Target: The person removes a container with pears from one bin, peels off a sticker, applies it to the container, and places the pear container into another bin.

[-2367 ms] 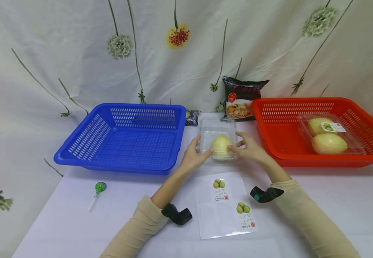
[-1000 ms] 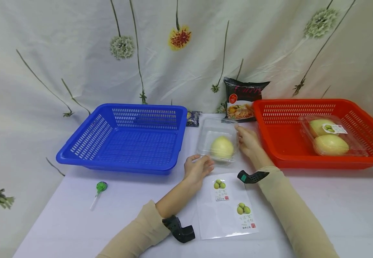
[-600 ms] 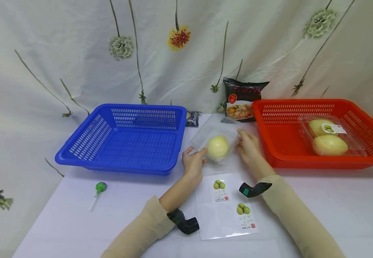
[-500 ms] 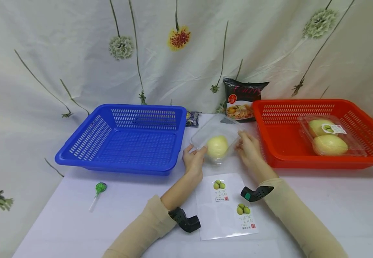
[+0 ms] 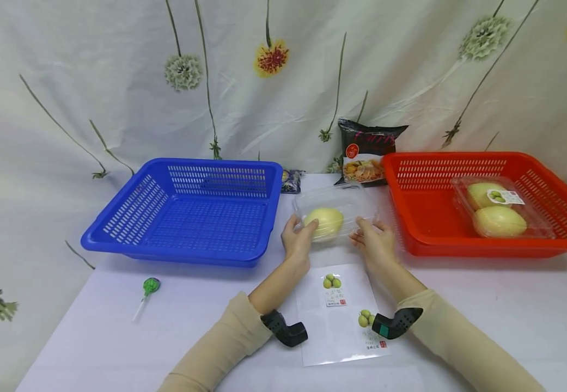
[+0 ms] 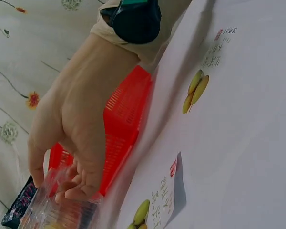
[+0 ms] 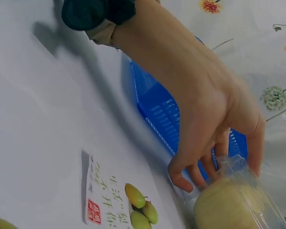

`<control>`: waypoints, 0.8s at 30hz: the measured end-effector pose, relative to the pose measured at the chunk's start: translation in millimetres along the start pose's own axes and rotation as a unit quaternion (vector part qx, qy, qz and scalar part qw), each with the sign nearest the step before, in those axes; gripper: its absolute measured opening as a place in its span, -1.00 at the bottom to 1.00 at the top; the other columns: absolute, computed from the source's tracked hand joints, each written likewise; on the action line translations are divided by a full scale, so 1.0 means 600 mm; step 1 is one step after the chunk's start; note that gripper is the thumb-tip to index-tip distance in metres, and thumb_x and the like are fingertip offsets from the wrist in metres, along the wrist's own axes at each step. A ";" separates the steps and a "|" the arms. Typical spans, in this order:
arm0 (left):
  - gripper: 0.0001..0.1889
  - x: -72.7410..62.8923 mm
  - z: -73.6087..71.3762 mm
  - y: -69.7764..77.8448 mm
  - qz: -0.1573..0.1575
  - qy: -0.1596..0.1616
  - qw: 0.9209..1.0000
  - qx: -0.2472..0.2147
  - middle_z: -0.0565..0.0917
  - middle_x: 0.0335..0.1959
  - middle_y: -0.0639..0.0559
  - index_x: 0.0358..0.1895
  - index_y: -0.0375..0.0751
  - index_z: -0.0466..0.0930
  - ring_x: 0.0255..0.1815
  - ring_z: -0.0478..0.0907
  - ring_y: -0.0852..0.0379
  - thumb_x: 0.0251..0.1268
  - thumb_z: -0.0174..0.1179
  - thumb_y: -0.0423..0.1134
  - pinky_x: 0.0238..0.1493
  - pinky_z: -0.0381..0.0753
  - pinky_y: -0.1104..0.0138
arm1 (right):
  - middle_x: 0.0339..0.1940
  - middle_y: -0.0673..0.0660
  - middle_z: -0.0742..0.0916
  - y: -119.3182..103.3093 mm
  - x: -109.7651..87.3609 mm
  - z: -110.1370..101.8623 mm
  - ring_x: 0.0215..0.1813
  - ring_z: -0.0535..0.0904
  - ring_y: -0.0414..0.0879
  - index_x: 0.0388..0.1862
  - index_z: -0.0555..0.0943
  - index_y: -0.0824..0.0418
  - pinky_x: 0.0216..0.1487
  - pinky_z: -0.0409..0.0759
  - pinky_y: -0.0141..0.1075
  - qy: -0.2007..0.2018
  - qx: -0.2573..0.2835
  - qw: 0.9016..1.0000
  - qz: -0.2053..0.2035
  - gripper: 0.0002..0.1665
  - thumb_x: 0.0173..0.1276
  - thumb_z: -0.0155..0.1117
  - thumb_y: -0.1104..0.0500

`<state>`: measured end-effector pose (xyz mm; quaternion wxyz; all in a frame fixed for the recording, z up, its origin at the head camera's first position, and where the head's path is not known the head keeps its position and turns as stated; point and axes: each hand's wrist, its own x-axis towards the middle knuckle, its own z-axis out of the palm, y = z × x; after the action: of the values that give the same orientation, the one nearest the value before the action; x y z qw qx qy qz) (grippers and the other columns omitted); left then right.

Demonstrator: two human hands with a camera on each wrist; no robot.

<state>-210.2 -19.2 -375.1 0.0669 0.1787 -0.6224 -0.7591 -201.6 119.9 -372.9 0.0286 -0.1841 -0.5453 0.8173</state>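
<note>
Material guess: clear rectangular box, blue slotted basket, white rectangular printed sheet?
Clear rectangular box: thin glossy plastic, likely; transparent, bright highlights.
Blue slotted basket: probably moulded plastic, satin; uniform colour, regular slots.
White rectangular printed sheet: coated paper or film, can't tell; shiny lower edge.

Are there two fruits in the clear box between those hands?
No, just one pale yellow fruit shows through the clear box, by the left hand.

Green lollipop point(image 5: 151, 285) on white table point(image 5: 92, 337), near blue basket point(image 5: 180, 257). Black noodle bag point(image 5: 365, 152) standing by back cloth point(image 5: 131, 109) with flowers. Small dark packet point(image 5: 291, 181) beside blue basket.
</note>
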 end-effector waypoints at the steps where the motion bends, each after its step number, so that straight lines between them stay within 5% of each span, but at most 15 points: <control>1: -0.30 0.002 -0.001 -0.001 -0.001 -0.001 1.000 -0.001 0.35 0.27 -0.29 0.34 -0.39 0.24 0.24 0.32 -0.14 0.08 0.24 -0.35 0.27 0.34 0.14 | -0.56 0.03 0.49 0.001 -0.004 0.000 -0.61 0.57 -0.26 0.27 -0.06 0.35 -0.39 0.61 -0.46 -0.003 -0.003 1.000 0.007 -0.28 0.35 0.14 0.23; 10: -0.37 0.020 -0.009 -0.001 0.002 -0.004 1.000 -0.007 0.32 0.34 -0.22 0.34 -0.37 0.26 0.35 0.22 -0.13 0.15 0.19 -0.37 0.37 0.18 0.17 | -0.56 0.02 0.57 0.002 -0.023 -0.006 -0.55 0.62 -0.19 -0.08 0.29 0.28 -0.39 0.63 -0.42 -0.053 -0.013 0.996 0.074 -0.71 0.37 0.13 0.18; 16: -0.33 0.023 -0.009 -0.001 0.004 -0.018 1.000 0.003 0.30 0.36 -0.24 0.37 -0.40 0.18 0.39 0.18 -0.15 0.17 0.19 -0.37 0.38 0.17 0.18 | -0.46 0.06 0.58 0.002 -0.020 -0.014 -0.50 0.62 -0.18 0.00 0.21 0.26 -0.31 0.63 -0.40 -0.063 -0.022 0.993 0.096 -0.62 0.37 0.13 0.15; 24: -0.13 0.009 -0.043 0.002 -0.022 -0.061 0.990 0.128 0.24 0.36 -0.33 0.40 -0.42 0.05 0.36 0.21 -0.20 0.07 0.32 -0.21 0.35 0.23 0.13 | -0.29 0.12 0.54 -0.005 -0.014 -0.048 -0.43 0.56 -0.20 0.04 0.23 0.30 -0.29 0.61 -0.42 -0.113 -0.108 0.982 0.104 -0.59 0.37 0.13 0.15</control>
<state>-205.9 -44.9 -379.0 -0.0118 0.1528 -0.7135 -0.6837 -184.4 144.3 -377.7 -0.1379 -0.1483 -0.6082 0.7675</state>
